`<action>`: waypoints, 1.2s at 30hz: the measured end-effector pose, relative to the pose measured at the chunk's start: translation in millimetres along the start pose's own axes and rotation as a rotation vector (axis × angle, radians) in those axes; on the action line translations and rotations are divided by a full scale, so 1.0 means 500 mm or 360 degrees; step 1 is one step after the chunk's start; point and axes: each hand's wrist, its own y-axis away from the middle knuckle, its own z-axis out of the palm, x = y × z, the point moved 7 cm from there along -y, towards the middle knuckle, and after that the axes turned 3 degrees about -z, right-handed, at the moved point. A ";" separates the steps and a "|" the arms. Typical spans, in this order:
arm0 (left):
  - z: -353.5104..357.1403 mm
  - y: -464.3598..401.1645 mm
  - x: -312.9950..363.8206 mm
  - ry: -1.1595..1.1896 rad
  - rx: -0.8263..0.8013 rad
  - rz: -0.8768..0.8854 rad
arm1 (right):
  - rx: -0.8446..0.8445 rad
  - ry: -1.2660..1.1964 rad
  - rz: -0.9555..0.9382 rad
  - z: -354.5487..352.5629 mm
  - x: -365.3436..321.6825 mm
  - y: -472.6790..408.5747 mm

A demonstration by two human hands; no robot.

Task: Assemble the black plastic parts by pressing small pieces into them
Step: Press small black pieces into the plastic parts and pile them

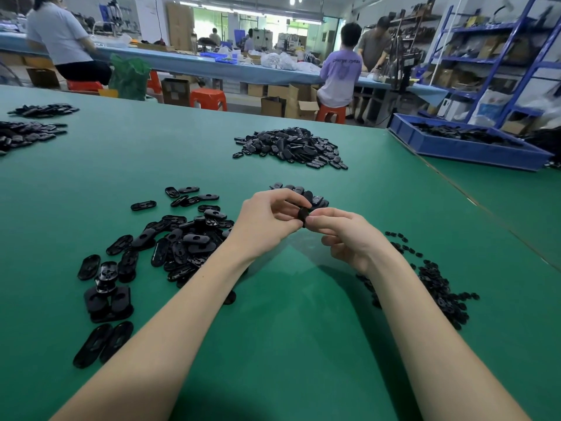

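Left hand (267, 220), right hand (343, 235) pinch black part (303, 214) — mostly hidden; details unclear.

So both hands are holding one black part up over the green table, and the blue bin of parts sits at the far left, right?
Not quite. The head view shows the blue bin at the far right, not left. The left hand and right hand do hold one black part over the green table.
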 end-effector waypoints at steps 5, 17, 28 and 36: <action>0.003 -0.003 -0.004 0.0159 -0.0048 -0.0108 | -0.0020 0.0117 -0.0012 -0.010 -0.006 0.005; 0.011 0.005 -0.031 0.0477 -0.0133 -0.0444 | -0.0078 0.0130 -0.0131 -0.010 -0.012 0.001; 0.023 0.006 -0.040 0.0478 -0.0133 -0.0523 | -0.0031 0.0306 -0.0199 -0.016 -0.018 0.002; 0.027 0.008 -0.057 0.0219 -0.0131 -0.0561 | 0.0035 0.0534 -0.0287 -0.016 -0.013 -0.006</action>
